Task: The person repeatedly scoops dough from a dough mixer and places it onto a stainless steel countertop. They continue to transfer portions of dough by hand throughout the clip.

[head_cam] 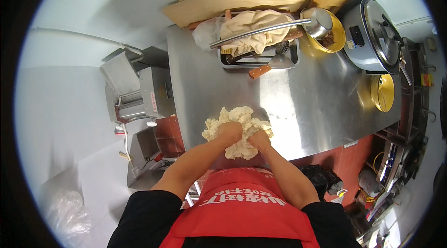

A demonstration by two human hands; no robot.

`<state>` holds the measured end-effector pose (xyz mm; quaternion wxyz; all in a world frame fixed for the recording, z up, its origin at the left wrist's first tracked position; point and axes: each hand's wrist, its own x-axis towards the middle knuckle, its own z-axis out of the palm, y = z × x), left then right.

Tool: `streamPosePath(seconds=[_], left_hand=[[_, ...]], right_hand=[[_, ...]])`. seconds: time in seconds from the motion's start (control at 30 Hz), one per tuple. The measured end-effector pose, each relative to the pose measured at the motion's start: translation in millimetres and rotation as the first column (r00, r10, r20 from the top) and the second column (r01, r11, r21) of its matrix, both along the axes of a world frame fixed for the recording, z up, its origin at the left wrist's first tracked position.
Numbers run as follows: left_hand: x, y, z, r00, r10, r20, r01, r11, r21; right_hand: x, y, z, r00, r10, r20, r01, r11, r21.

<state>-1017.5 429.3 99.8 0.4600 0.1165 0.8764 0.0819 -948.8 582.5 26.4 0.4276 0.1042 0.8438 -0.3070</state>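
Note:
A rough, lumpy mass of pale dough (241, 117) lies near the front edge of the stainless steel table (216, 87). My left hand (230, 132) is balled into a fist and presses into the dough's middle. Close beside it, my right hand (259, 139), also in a fist, pushes into the dough's right side. The fingers of both hands face down and are hidden from above. Torn, shaggy edges of dough spread around the fists, and a smoother lobe bulges between the wrists towards the red apron (241, 209).
Behind the dough is a metal tray (262, 65) with cloth and utensils; a wood-handled scraper (270, 66) overhangs its front. A long-handled ladle (316, 24) crosses a yellow bowl (337, 38). An electric cooker (372, 35) stands back right. A dough roller machine (139, 89) adjoins the table's left.

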Motion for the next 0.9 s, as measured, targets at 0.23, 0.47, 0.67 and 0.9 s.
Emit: streamPosePath(seconds=[0.23,0.47,0.67,0.9], left_hand=[[3,-4,-5,0.974,0.056,-0.219,-0.055,0.998,0.009],[61,-60,-5,0.942,0.071,-0.327,0.005,0.974,0.226],[67,-101,-15,0.977,0.056,-0.206,-0.022,0.986,0.165],[50,-71,-4,0.998,0.016,-0.066,-0.017,1.0,-0.013]], right_hand=[[-15,8,-24,0.905,0.389,-0.172,-0.399,0.916,-0.029],[72,16,2,0.887,-0.386,-0.253,0.234,0.849,-0.475],[58,-32,32,0.975,-0.181,-0.128,0.131,0.935,-0.329],[44,-66,-35,0.947,-0.229,-0.224,0.158,0.942,-0.295]])
